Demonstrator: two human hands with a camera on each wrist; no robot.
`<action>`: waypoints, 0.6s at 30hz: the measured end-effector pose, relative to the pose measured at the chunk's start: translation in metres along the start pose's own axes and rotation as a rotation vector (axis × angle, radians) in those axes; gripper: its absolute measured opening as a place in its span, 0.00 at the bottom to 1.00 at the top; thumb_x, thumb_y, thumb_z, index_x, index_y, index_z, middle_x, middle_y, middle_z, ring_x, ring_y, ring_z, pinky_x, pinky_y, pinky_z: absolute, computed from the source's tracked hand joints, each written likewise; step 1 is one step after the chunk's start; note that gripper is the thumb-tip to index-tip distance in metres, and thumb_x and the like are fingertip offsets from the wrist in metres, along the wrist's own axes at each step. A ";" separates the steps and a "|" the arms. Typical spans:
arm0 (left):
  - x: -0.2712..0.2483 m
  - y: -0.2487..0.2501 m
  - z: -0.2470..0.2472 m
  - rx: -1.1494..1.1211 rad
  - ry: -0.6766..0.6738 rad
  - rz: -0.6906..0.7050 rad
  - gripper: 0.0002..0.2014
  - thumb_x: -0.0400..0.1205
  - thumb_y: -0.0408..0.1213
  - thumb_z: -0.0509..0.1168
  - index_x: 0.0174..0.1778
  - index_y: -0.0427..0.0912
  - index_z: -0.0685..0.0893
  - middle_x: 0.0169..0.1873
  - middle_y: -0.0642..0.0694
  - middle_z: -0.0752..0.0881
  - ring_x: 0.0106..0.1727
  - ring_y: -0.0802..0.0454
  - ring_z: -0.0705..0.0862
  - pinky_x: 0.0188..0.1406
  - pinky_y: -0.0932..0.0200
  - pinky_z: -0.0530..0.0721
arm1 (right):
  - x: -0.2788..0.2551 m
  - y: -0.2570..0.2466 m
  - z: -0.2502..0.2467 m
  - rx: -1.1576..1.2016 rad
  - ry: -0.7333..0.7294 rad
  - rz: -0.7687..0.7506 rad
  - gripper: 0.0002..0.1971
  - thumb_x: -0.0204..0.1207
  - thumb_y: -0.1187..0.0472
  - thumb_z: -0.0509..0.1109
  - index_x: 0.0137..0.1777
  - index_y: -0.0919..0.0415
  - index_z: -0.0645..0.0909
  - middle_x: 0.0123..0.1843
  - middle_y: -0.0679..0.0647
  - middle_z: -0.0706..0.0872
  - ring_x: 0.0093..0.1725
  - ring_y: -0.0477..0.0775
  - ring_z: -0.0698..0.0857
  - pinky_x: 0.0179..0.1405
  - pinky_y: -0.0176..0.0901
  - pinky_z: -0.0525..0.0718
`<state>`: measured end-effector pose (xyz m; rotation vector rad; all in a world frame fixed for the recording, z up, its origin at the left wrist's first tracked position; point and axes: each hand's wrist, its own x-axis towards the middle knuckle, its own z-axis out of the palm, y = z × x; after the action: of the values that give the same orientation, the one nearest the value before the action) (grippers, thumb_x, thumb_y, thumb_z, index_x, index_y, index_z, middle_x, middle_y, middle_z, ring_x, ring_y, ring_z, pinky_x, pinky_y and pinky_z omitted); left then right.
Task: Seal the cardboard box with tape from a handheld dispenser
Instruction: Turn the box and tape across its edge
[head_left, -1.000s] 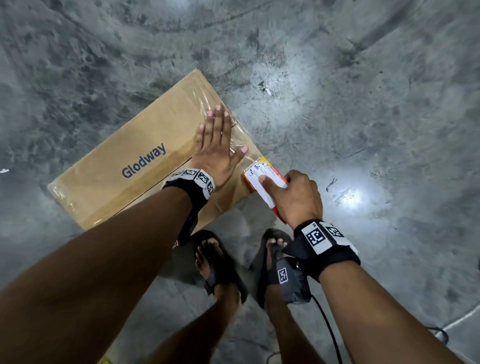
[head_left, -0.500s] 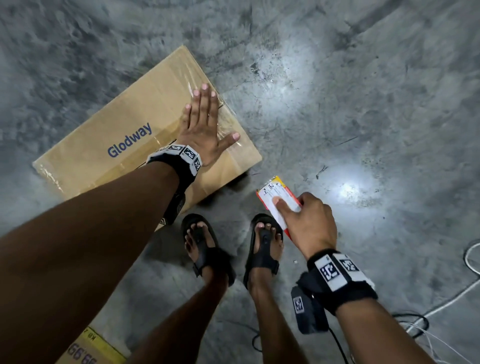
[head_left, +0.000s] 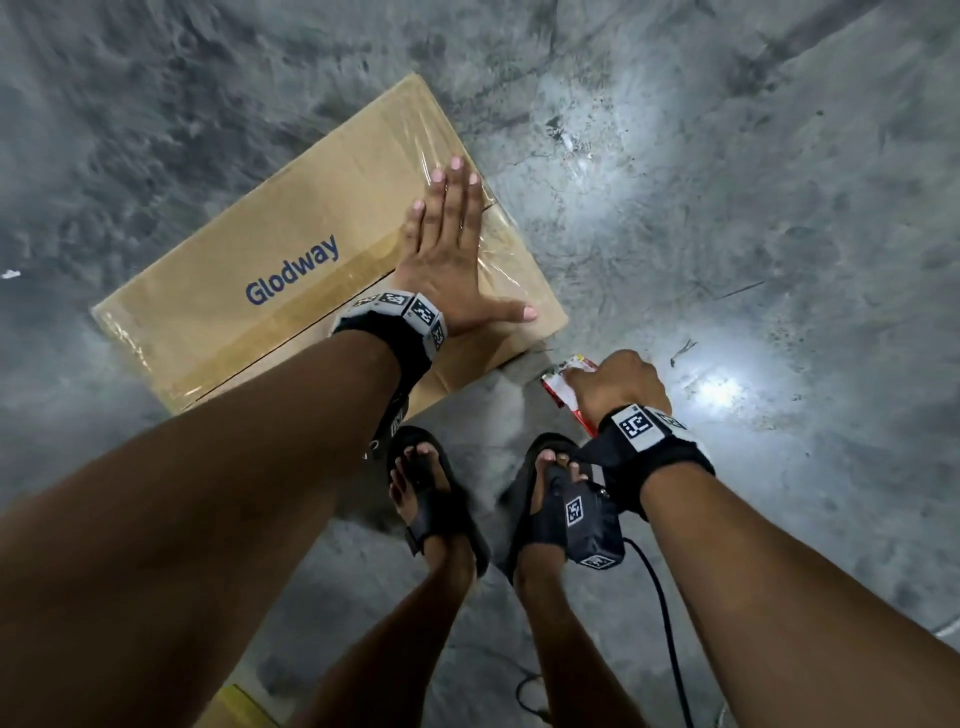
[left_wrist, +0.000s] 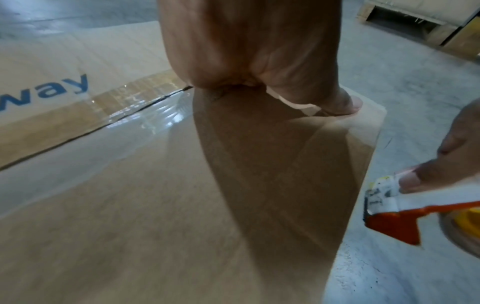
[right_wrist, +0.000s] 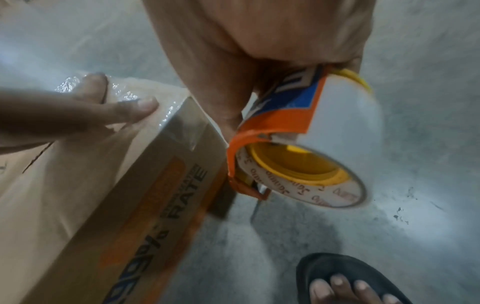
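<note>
a grey concrete floor (head_left: 727, 208) mottled with dark patches and bright glare spots fills the scene, and on it lies the cardboard box (head_left: 218, 291), a flat brown carton set at an angle with "glodway" printed in blue on its top and more print in orange and black down the side facing the person's feet. a strip of clear tape (head_left: 291, 317) runs along the centre seam of the top, and wrinkled clear tape also covers the box end nearest the dispenser, folding a little way down the side wall as the right wrist view shows. the left hand (head_left: 447, 260) lies flat on that taped end, fingers (head_left: 457, 182) straight and together, thumb spread out toward the near corner, palm pressing on the box and gripping nothing. the right hand (head_left: 618, 384) is low beside the near corner of the box, just off the cardboard and above the floor, its fingers curled round the tape dispenser (right_wrist: 275, 127), an orange frame with a white and blue label, index finger laid along the top. in the dispenser sits a tape roll (right_wrist: 337, 156) with a yellow core and a white printed ring; from these views i cannot tell whether any tape joins the roll to the box. both wrists wear black straps with black and white marker tags, and a black cable trails from the right one. below the hands stand two feet in black sandals (head_left: 441, 499) close to the box's near edge
</note>
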<state>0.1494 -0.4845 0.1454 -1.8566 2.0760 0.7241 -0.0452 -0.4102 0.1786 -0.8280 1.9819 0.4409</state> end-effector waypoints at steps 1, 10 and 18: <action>-0.001 0.001 0.000 -0.003 0.016 -0.004 0.76 0.54 0.87 0.56 0.84 0.36 0.34 0.85 0.38 0.34 0.85 0.40 0.33 0.84 0.42 0.37 | 0.001 0.004 0.003 0.021 0.017 0.006 0.21 0.73 0.42 0.72 0.50 0.61 0.83 0.64 0.64 0.88 0.62 0.68 0.87 0.54 0.46 0.82; -0.039 0.058 0.045 0.130 0.074 0.131 0.55 0.75 0.69 0.59 0.85 0.32 0.46 0.85 0.32 0.46 0.86 0.31 0.45 0.82 0.32 0.49 | 0.000 0.055 -0.008 0.048 0.147 0.029 0.32 0.74 0.33 0.68 0.56 0.65 0.87 0.60 0.69 0.88 0.59 0.72 0.87 0.52 0.53 0.83; -0.053 0.063 0.026 0.022 0.096 0.109 0.49 0.78 0.61 0.60 0.85 0.32 0.46 0.85 0.33 0.44 0.86 0.35 0.42 0.84 0.39 0.44 | -0.027 0.088 -0.038 0.121 0.253 -0.110 0.26 0.75 0.35 0.70 0.36 0.60 0.80 0.42 0.64 0.88 0.49 0.70 0.86 0.40 0.49 0.75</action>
<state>0.0921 -0.4226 0.1623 -1.8116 2.2501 0.6464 -0.1210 -0.3607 0.2195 -0.9481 2.1566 0.1556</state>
